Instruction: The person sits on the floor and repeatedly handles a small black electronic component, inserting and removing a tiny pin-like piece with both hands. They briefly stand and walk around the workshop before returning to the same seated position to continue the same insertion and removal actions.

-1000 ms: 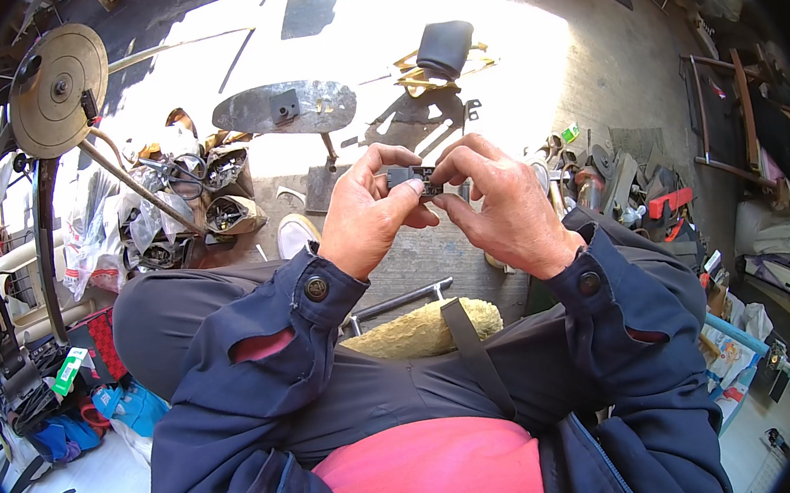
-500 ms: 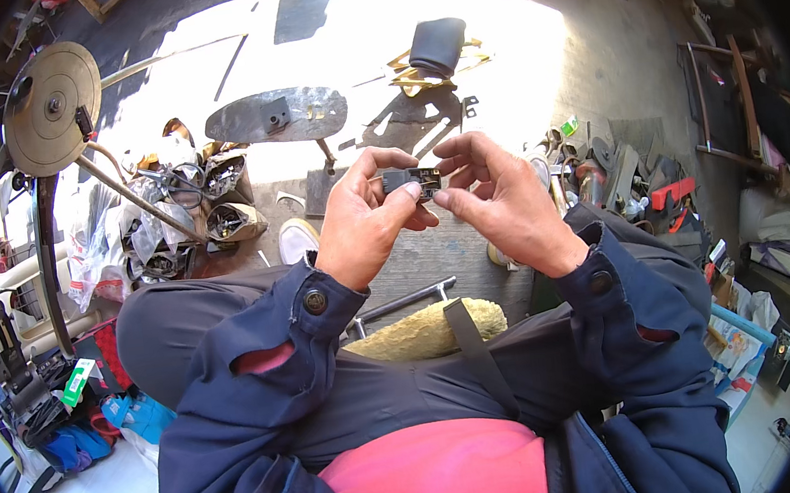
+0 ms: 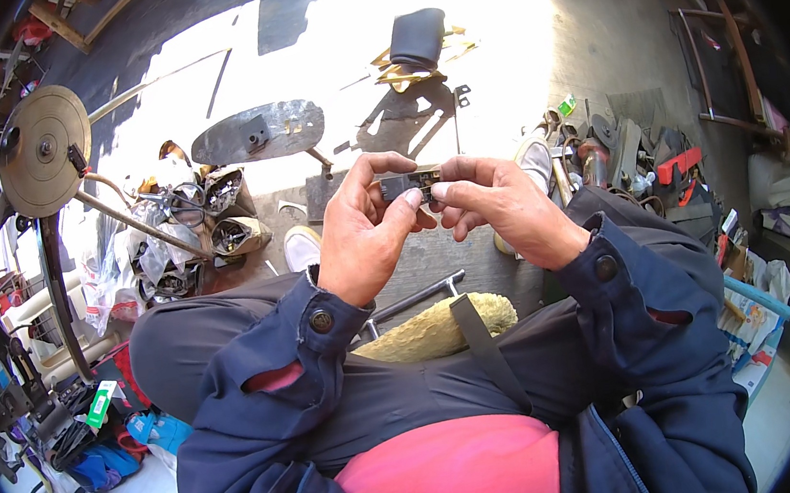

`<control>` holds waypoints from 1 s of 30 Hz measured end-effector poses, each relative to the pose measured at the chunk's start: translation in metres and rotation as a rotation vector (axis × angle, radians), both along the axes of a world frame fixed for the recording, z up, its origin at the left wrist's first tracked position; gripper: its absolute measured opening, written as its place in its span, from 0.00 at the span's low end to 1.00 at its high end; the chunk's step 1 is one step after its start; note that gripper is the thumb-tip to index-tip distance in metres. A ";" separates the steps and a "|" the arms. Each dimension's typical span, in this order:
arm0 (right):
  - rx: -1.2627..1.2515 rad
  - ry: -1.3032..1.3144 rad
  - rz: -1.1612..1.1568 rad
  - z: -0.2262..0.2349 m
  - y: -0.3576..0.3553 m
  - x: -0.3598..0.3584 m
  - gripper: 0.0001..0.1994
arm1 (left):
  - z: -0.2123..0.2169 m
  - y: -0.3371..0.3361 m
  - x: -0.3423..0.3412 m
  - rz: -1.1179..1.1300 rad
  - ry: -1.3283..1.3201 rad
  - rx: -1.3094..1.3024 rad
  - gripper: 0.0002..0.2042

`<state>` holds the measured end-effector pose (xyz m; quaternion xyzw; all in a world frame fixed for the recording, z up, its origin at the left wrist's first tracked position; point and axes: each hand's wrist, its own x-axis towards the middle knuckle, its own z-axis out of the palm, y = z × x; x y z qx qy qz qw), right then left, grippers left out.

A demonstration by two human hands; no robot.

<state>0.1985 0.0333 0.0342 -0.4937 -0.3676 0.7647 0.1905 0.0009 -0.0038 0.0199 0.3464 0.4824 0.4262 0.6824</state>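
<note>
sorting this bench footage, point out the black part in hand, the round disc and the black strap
black part (image 3: 396, 186): head view, on its dark body
round disc (image 3: 44, 151): head view, middle of its flat face
black strap (image 3: 491, 355): head view, midway along its length

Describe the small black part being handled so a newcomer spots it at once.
From the pink shirt, bottom centre, go up past the yellow pad to the left hand and right hand. The black part sits between them, pinched by the left one. Unlike the bigger dark oval board beyond, it is small and hand-held.
</note>
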 end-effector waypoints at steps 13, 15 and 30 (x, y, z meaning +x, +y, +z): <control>0.000 0.031 -0.079 0.002 0.001 -0.001 0.18 | -0.004 0.004 -0.001 0.044 0.091 0.046 0.14; 0.010 0.046 -0.076 0.000 0.001 -0.003 0.18 | -0.005 0.004 -0.003 0.033 0.138 0.050 0.14; -0.169 0.384 -0.330 0.000 -0.002 -0.005 0.25 | 0.009 0.016 -0.008 -0.087 0.914 1.094 0.19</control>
